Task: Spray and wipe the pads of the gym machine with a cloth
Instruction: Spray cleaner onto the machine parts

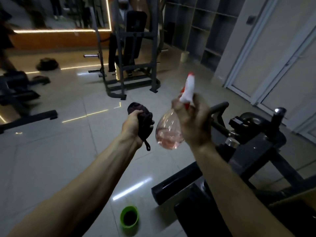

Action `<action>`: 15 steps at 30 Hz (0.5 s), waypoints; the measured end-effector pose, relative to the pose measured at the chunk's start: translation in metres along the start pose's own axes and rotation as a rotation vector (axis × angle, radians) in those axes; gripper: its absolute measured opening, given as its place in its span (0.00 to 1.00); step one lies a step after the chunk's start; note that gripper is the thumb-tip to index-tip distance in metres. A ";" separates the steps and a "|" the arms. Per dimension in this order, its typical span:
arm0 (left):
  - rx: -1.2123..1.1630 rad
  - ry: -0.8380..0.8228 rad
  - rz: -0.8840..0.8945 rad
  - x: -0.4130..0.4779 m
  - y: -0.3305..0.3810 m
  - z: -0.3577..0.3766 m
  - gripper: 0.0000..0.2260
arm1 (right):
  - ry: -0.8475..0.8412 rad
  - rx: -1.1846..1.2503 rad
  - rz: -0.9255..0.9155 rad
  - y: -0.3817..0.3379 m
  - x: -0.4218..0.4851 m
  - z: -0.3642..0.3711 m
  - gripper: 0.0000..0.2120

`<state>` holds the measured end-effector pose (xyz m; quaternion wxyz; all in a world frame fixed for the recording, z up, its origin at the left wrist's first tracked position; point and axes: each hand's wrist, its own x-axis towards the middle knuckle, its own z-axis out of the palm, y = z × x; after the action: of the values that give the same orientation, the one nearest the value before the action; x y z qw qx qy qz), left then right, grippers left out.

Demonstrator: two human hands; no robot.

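Two hands, one cloth, one bottle: we see the left hand (132, 124) gripping a bunched dark cloth (142, 115) and the right hand (193, 124) clasping the neck of a clear spray bottle (168, 132) of pink liquid, just apart. Open tiled floor (68, 151) spreads ahead to a padded gym machine (131, 47). Another black pad (177, 185) lies below the right forearm.

Dim room, warm light strip (59, 30) glowing upper left, streaks of glare on glossy floor (68, 142), motion blur throughout, wide-angle bending at edges
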<state>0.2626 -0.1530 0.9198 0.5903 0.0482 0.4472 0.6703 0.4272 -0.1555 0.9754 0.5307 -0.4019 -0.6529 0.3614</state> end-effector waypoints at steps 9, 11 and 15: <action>0.276 -0.254 -0.186 0.098 0.101 -0.041 0.18 | 0.400 -0.003 0.311 0.066 0.038 0.148 0.11; 0.349 -0.292 -0.197 0.118 0.123 -0.040 0.21 | 0.452 -0.024 0.333 0.069 0.061 0.170 0.11; 0.490 -0.431 -0.228 0.152 0.148 -0.015 0.22 | 0.586 -0.056 0.333 0.073 0.107 0.182 0.10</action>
<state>0.0972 -0.0202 0.9378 0.7132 0.2786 0.4624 0.4471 0.2463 -0.0368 0.9209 0.6181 -0.6043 -0.4076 0.2944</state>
